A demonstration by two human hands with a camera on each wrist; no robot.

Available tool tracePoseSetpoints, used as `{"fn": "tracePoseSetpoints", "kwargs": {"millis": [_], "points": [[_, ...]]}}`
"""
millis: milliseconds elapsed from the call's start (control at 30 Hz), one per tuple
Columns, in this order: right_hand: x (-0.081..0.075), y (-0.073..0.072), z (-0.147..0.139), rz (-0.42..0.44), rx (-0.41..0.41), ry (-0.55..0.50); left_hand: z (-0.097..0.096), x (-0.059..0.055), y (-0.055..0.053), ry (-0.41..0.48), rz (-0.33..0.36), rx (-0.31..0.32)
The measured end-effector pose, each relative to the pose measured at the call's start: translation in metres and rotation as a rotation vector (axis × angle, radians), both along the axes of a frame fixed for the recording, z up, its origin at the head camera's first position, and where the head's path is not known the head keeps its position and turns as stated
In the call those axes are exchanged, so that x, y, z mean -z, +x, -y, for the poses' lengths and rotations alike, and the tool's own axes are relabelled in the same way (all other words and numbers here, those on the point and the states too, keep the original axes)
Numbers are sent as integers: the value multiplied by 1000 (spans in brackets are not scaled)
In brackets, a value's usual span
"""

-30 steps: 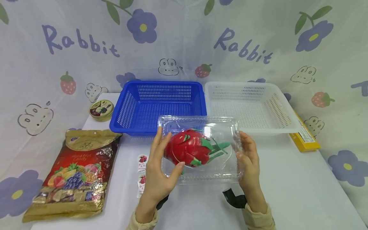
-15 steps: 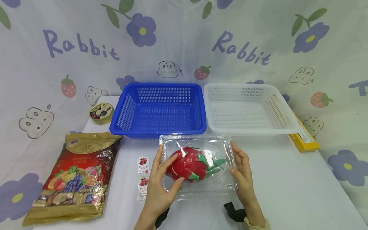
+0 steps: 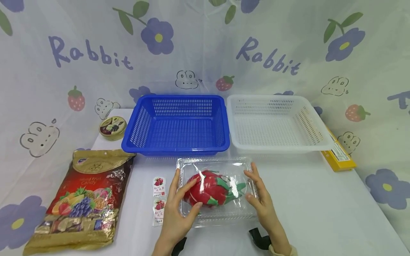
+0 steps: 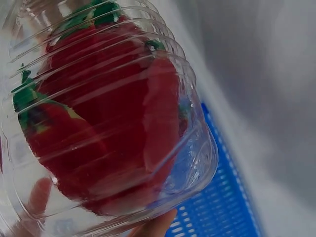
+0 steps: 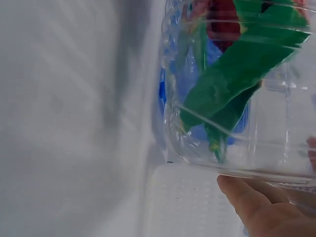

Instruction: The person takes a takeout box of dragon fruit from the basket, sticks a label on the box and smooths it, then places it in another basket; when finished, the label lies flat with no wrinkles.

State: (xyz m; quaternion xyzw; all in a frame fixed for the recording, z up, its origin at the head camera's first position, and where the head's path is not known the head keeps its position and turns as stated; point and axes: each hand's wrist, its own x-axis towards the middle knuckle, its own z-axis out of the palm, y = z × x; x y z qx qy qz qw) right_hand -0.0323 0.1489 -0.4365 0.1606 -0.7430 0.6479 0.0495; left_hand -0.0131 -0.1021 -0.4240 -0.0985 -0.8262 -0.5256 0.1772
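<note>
- The candy bag (image 3: 78,199) and tin (image 3: 112,127) lie untouched on the table (image 3: 320,213).
- Left hand (image 3: 176,209) grips the clear box (image 3: 217,190), fingers curled round its left end.
- The box sits before the blue basket (image 3: 177,124) and white basket (image 3: 278,122), in neither; the toy dragon fruit (image 3: 209,188) is inside.
- Right hand (image 3: 261,202) grips its right end.
- The yellow box (image 3: 339,156) is half hidden.

"Rabbit" twice on the backdrop (image 3: 205,53); "Mixed Fruit Candy" on the candy bag (image 3: 80,199).
</note>
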Motion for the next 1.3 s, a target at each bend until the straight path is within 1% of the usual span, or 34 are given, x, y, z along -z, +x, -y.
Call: {"fn": "tracePoseSetpoints", "kwargs": {"millis": [167,267,467,600,767,933,1033,1100,1133,1200,1300], "points": [[4,1,2,24,54,89,0,7,-1,-29,-16,-10],[7,2,3,35,77,130,1,10,-3,-49,-37,-12],[12,4,2,53,94,165,0,16,-2,-39,-60,-8],[15,7,0,76,95,172,-2,23,-1,-30,-21,2],[19,6,-3,102,89,163,-1,29,-4,-20,75,20],[19,6,-6,129,74,194,4,27,-4,-13,198,68],[18,6,-8,134,56,229,8,25,-4,-25,276,101],[18,6,-10,130,44,257,12,23,-4,-34,314,122],[18,6,-11,127,40,271,13,23,-4,-41,326,131],[18,5,-12,119,32,294,17,23,-4,-68,324,146],[19,5,-13,115,22,315,22,24,-5,-117,288,137]]}}
